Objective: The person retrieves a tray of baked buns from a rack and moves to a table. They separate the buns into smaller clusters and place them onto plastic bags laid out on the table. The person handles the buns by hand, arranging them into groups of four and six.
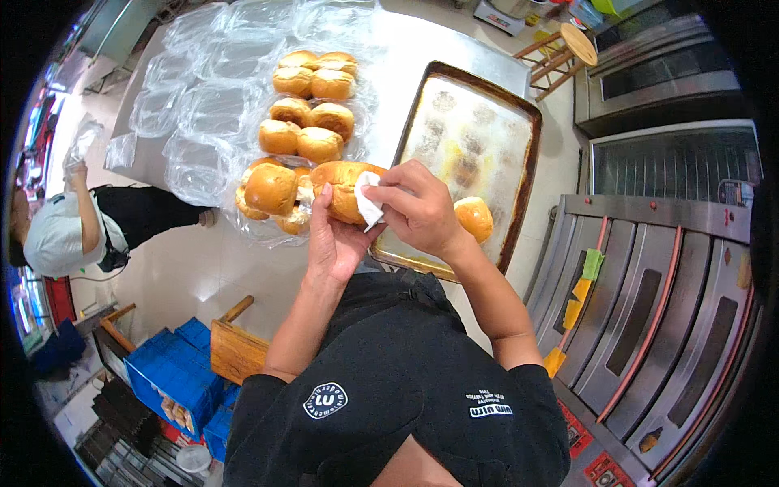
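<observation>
My left hand (334,237) grips a golden bread bun (342,182) from below, thumb on its near side. Pinched in my right hand (420,207) is a crumpled white tissue or paper towel (369,201), pressed against the bun's right side. Just left of the held bun, a glossy bun (271,190) sits on top of other buns, over clear plastic. Farther back, buns are grouped in clear plastic trays, one group (304,131) behind the other (315,74). On the right, a dark-rimmed baking tray (420,146) carries a single bun (473,219), partly behind my right wrist.
Clear plastic packaging (213,106) covers the left of the metal table (401,42). Multi-deck ovens (645,292) stand at right, a wooden stool (575,45) behind. Blue crates (176,377) and a wooden stool (237,350) are lower left. Another person (67,234) stands beyond the table's left side.
</observation>
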